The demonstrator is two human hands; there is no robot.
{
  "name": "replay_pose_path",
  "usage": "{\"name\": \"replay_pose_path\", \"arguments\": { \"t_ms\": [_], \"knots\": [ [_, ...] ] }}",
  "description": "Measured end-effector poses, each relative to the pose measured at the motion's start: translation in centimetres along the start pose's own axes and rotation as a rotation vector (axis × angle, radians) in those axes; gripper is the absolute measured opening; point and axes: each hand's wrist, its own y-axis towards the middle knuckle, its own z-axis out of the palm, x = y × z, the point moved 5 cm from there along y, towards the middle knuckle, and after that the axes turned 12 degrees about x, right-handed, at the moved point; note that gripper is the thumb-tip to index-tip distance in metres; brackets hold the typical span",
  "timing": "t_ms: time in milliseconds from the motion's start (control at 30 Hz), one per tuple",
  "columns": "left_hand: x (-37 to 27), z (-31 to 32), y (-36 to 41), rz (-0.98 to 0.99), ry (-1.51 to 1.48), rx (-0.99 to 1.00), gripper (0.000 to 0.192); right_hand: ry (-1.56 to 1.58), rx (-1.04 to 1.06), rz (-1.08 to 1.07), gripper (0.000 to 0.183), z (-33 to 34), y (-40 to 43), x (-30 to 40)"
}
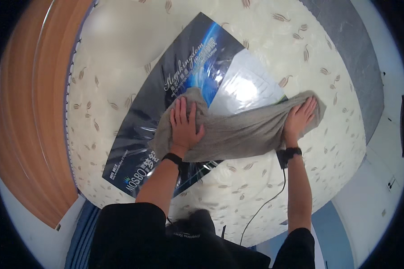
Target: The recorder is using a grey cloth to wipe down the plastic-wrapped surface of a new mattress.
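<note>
A rumpled grey-brown cloth [242, 134] stretches sideways between my hands, over a glossy dark printed sheet [144, 101] and the patterned cream mattress [262, 188]. My left hand [184, 124] lies flat on the cloth's left part, its fingers a little spread and pointing away from me. On the right end, which reaches past the sheet onto the mattress, rests my right hand [299, 117], palm down. Neither hand shows fingers wrapped around the fabric. Each wrist wears a black band; a small black box [282, 158] with a cable sits at the right wrist.
Left of the mattress stands a wood-grain panel [33, 101]. A grey padded surface [357, 50] borders the far right side. The black cable [264, 205] runs from the wrist box towards my body. Blue curtain fabric [82, 232] hangs at the lower left.
</note>
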Motion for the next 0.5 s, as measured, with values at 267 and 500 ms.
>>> {"name": "replay_pose_path", "arguments": {
  "t_ms": [267, 500],
  "knots": [
    [-0.6, -0.4, 0.4, -0.033, -0.027, 0.069, 0.077, 0.055, -0.181, -0.209, 0.055, -0.9, 10.0, 14.3],
    [-0.5, -0.2, 0.7, -0.011, 0.011, 0.027, 0.075, 0.184, 0.021, -0.580, 0.059, -1.3, 2.9, 19.3]
  ]
}}
